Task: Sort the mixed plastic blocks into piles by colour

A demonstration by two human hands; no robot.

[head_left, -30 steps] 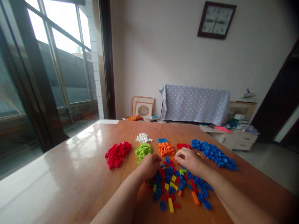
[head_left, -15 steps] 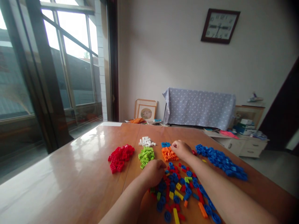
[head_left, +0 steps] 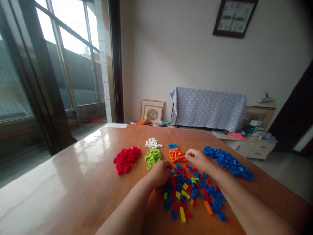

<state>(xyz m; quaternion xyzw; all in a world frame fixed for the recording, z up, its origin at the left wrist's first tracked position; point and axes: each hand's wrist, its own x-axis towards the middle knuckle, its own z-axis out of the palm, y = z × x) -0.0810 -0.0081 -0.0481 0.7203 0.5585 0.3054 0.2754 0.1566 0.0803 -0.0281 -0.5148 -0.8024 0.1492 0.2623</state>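
Observation:
My left hand (head_left: 161, 173) is closed at the left edge of the mixed bricks (head_left: 186, 187), just in front of the green pile (head_left: 153, 158); what it holds, if anything, is hidden. Beside the right edge of the orange pile (head_left: 176, 155), my right hand (head_left: 195, 157) has its fingers pressed together, their tips too small to read. Behind the orange bricks lie a few light blue ones (head_left: 173, 146). A white pile (head_left: 153, 143) sits behind the green one. The red pile (head_left: 126, 159) is on the left, and a long blue pile (head_left: 228, 162) spreads on the right.
All the bricks lie on a glossy wooden table (head_left: 80, 176). Beyond its far edge are framed pictures (head_left: 152, 112), a dotted cloth (head_left: 209, 107) over something, and a low cabinet (head_left: 256, 153). A clock (head_left: 235, 18) hangs on the wall; glass doors stand at the left.
My right hand has moved right, from over the orange pile to its side, uncovering orange and light blue bricks. My left hand stays by the mixed bricks. The camera view has tilted slightly down.

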